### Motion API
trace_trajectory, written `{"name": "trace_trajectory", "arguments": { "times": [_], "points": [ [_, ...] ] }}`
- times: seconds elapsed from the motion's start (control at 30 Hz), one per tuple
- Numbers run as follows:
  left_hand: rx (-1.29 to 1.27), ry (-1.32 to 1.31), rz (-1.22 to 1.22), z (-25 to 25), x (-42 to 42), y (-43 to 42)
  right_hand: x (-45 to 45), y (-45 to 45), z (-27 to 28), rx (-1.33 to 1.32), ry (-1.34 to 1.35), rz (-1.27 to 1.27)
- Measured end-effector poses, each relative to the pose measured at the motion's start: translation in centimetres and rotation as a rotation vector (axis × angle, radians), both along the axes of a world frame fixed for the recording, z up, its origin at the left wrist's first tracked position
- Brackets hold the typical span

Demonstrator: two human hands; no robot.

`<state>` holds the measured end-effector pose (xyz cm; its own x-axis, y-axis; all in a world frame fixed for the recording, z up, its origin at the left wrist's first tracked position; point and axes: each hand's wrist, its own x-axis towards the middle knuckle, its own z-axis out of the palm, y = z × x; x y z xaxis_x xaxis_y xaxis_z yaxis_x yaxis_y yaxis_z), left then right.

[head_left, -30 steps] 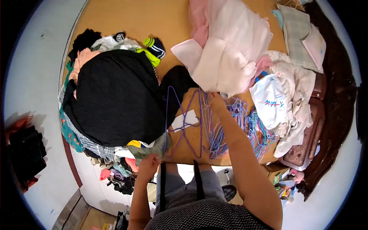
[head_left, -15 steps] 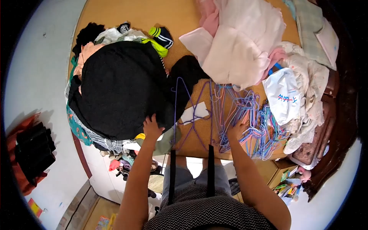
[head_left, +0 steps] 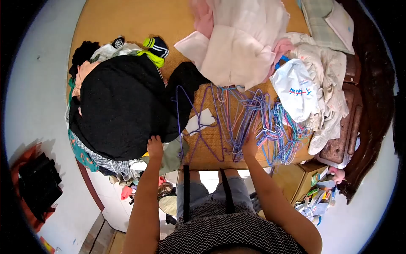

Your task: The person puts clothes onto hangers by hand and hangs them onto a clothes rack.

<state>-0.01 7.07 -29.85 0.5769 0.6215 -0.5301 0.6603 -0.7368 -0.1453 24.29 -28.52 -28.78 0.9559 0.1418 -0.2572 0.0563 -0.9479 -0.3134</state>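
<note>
A large black garment (head_left: 122, 101) lies spread over a heap of clothes on the left. At its near right edge is my left hand (head_left: 155, 148), fingers drawn together on the cloth. My right hand (head_left: 250, 147) rests at the left side of a tangled pile of wire clothes hangers (head_left: 264, 116), its fingers curled in among them and partly hidden. Between my hands a purple hanger (head_left: 179, 110) and another purple hanger (head_left: 220, 131) lie flat, overlapping a white card (head_left: 198, 122). An olive-grey cloth (head_left: 171, 155) is next to my left hand.
Pale pink fabric (head_left: 237, 55) covers the far middle of the woven mat (head_left: 127, 21). A white plastic bag (head_left: 296, 93) sits on crumpled cream cloth (head_left: 334, 80) at right. Dark carved wood (head_left: 372, 118) edges the right side. A striped sock (head_left: 158, 47) lies beyond the black garment.
The whole scene has shifted left in view as the head turned. My left hand's fingers have drawn closer together on the black garment. My right hand stays at the hangers.
</note>
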Motion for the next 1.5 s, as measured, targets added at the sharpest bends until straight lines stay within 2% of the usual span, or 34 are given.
{"name": "trace_trajectory", "arguments": {
  "times": [0.03, 0.07, 0.13, 0.17, 0.23, 0.33, 0.43, 0.47, 0.5, 0.57, 0.63, 0.7, 0.73, 0.8, 0.83, 0.9, 0.97, 1.03, 1.17, 1.23, 1.37, 1.43, 1.5],
  "points": [
    [0.020, -0.111, 0.020, 0.3, -0.3, 0.2, 0.0, -0.4, 0.3, 0.012, -0.004, 0.002],
    [0.033, -0.115, 0.020, 0.7, -0.7, 0.4, -0.1, -0.8, 0.6, 0.025, 0.076, -0.033],
    [-0.058, -0.466, 0.098, 3.5, -0.3, 0.8, -0.1, -1.0, 1.8, 0.055, 0.149, -0.063],
    [-0.041, -0.475, 0.098, 5.1, 0.1, 0.8, -0.3, -1.1, 2.4, 0.095, 0.116, -0.127],
    [-0.163, -0.564, 0.376, 9.2, 1.2, 0.5, -1.0, -1.9, 3.6, 0.125, 0.035, -0.191],
    [-0.142, -0.752, 0.487, 13.7, 1.5, 0.4, -1.8, -4.3, 4.9, 0.218, -0.103, -0.125],
    [-0.111, -0.876, 0.549, 18.2, 1.7, 0.8, -2.0, -5.8, 6.9, 0.363, -0.064, -0.142],
    [-0.304, -1.081, 0.720, 19.4, 1.5, 1.0, -2.1, -6.1, 7.3, 0.542, -0.131, -0.103],
    [-0.526, -1.264, 0.890, 20.6, 1.4, 0.7, -2.1, -6.5, 7.4, 0.534, -0.147, -0.118],
    [-0.787, -1.493, 1.087, 24.4, 1.5, 0.0, -2.3, -8.6, 6.6, 0.414, -0.174, -0.063],
    [-1.015, -1.638, 1.136, 28.5, 2.2, -2.1, -1.3, -11.5, 3.4, 0.700, -0.061, -0.337],
    [-1.013, -1.652, 1.196, 29.9, 2.1, -3.9, 0.1, -13.6, -1.5, 0.506, -0.092, -0.722],
    [-0.998, -1.636, 1.222, 30.4, 2.0, -4.8, 0.5, -13.4, -0.9, 0.509, -0.093, -0.734],
    [-1.000, -1.650, 1.229, 30.9, 1.7, -6.5, 0.9, -12.1, 2.5, 0.697, -0.118, -0.156],
    [-1.023, -1.661, 1.245, 31.2, 1.4, -7.1, 0.1, -11.7, 5.3, 0.700, -0.130, -0.167],
    [-1.090, -1.689, 1.221, 32.1, 1.0, -8.4, -1.8, -10.4, 10.6, 0.749, -0.293, -0.004],
    [-1.075, -1.686, 1.225, 33.0, 0.7, -9.5, -3.5, -11.5, 10.4, 0.831, -0.268, -0.101],
    [-1.126, -1.682, 1.119, 33.9, 0.9, -10.5, -4.0, -14.5, 5.9, 0.502, -0.037, -0.137],
    [-1.142, -1.631, 1.096, 34.5, 0.9, -12.0, -5.1, -18.1, 2.8, 0.607, 0.014, -0.273],
    [-1.178, -1.605, 1.059, 34.8, 0.7, -12.7, -5.7, -18.8, 3.9, 0.499, -0.064, -0.189],
    [-1.072, -1.612, 1.140, 35.1, 0.5, -13.4, -5.6, -18.5, 6.6, 0.590, -0.092, -0.124],
    [-1.063, -1.658, 1.119, 36.2, 0.4, -12.9, -5.0, -16.9, 11.0, 0.506, -0.149, 0.085],
    [-1.035, -1.786, 1.055, 38.9, 0.5, -12.3, -4.2, -14.5, 15.4, 0.599, -0.154, 0.144]
  ]
}}
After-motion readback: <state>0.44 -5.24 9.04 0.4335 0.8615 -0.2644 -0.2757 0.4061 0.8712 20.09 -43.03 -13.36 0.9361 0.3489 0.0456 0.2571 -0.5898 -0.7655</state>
